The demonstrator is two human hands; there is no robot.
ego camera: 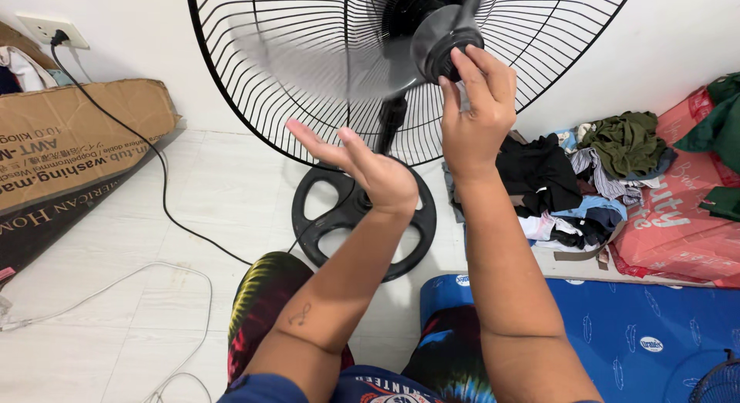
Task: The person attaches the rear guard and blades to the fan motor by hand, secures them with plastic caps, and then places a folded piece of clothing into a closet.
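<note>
1. Head view: the fan blade hub [447,45] is seen far and centre, in front of the rear wire guard [293,72]; the blades are blurred.
2. The right hand [472,114] is pinched on the hub's round cap, fingertips curled around its rim.
3. The left hand [362,164] is held spread and empty, just below the blades and apart from them.
4. The plastic hub is judged light, stiff and smooth; it is best gripped at the cap, not the thin blades.
5. The round base [339,218] stands on the floor, with a clothes pile [570,179] to the right.

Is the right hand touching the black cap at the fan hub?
Touching. The head view shows the right hand with fingertips pressed onto the black cap.
</note>
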